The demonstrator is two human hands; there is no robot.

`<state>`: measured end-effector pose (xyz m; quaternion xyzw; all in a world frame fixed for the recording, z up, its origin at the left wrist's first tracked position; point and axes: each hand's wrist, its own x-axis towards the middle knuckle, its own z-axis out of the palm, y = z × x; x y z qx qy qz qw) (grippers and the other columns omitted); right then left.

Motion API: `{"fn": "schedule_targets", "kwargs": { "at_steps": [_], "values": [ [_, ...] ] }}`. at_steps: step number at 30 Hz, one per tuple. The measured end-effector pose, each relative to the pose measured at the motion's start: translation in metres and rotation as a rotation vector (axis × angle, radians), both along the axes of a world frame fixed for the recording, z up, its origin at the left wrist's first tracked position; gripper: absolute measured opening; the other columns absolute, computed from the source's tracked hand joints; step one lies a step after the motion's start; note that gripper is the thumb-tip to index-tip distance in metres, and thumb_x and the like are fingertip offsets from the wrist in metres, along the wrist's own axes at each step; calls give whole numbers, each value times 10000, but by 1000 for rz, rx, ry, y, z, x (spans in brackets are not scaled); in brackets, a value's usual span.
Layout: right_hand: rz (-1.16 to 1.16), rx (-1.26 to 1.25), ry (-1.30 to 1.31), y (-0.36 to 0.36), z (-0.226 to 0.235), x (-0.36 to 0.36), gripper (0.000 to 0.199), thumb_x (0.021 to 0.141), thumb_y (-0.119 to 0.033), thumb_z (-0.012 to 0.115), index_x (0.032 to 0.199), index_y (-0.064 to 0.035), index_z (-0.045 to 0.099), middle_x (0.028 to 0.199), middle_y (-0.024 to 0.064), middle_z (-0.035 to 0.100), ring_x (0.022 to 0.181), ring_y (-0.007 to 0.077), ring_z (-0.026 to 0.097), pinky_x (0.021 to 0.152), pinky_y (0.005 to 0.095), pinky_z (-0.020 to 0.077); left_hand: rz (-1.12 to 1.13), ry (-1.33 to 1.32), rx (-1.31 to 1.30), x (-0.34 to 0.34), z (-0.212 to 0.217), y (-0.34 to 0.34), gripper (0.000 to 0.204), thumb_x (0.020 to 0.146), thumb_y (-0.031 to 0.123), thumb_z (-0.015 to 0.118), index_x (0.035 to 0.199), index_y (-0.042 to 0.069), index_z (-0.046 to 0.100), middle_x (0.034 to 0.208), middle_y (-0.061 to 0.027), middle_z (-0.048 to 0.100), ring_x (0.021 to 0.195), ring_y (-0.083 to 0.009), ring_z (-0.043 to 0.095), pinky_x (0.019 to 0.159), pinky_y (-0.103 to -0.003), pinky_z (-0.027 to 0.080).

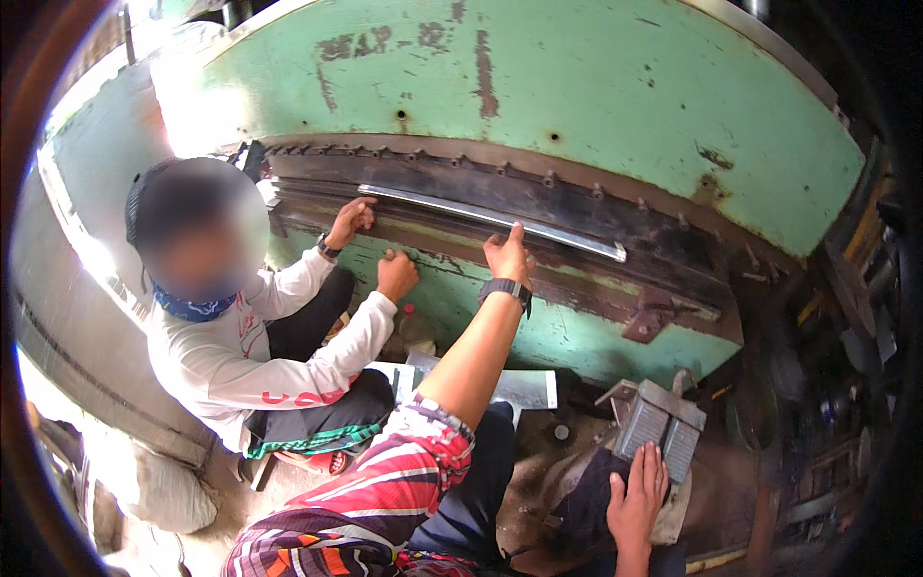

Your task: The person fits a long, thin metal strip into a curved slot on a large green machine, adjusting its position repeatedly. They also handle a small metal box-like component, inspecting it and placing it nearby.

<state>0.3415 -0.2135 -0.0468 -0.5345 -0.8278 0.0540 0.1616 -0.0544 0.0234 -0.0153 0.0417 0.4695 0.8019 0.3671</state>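
Note:
A long, shiny metal strip (452, 209) lies lengthwise along the dark bed of a green press brake (615, 115). My left hand (508, 256), with a dark watch at the wrist, is closed at the strip's near edge, thumb up against it. Down at the lower right, my right hand (636, 498) lies flat with its fingers stretched out, fingertips at a grey ribbed double foot pedal (661, 430). At the strip's left end is the raised hand (352, 222) of a co-worker; that person's other hand (396, 277) is curled below the bed.
The co-worker (279, 337), in a white long-sleeved top, squats close on my left. Sheet-metal pieces (524, 388) lie low beneath my left forearm. A white sack (163, 490) stands at lower left. Dark clutter (827, 385) lines the right side, and a bracket (649, 322) juts from the machine.

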Motion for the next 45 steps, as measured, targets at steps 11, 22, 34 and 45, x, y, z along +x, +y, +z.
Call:
{"fn": "schedule_targets", "kwargs": {
  "at_steps": [11, 22, 34, 45],
  "values": [
    [-41, 59, -169, -3, -11, -3, 537, 985, -219, 581, 1420, 81, 486, 1561, 232, 411, 1468, 387, 362, 1226, 540, 229, -19, -82, 292, -57, -13, 26, 297, 970, 130, 698, 942, 64, 410, 859, -130, 563, 752, -294, 667, 749, -505, 667],
    [-45, 46, -132, -4, -10, -5, 526, 978, -207, 589, 1416, 71, 501, 1559, 238, 411, 1463, 394, 367, 1223, 552, 220, -17, -43, 263, -54, -2, 17, 291, 1000, 126, 636, 1150, -82, 498, 1171, -207, 550, 1092, -398, 636, 914, -501, 626],
    [-55, 14, -142, -4, -7, -4, 539, 982, -175, 577, 1443, 85, 475, 1572, 230, 399, 1467, 391, 363, 1215, 547, 211, 179, 2, 249, -190, -10, -15, 193, 1001, 144, 650, 1031, -5, 530, 1000, -159, 577, 885, -356, 662, 784, -523, 648],
    [-46, 151, -155, -3, -9, -1, 469, 1057, -267, 491, 1405, 42, 547, 1503, 220, 498, 1418, 393, 437, 1177, 521, 315, 246, -99, 219, -359, -31, -51, 339, 996, 130, 638, 1251, -50, 505, 1161, -216, 598, 1118, -434, 648, 937, -546, 588]
  ]
}}
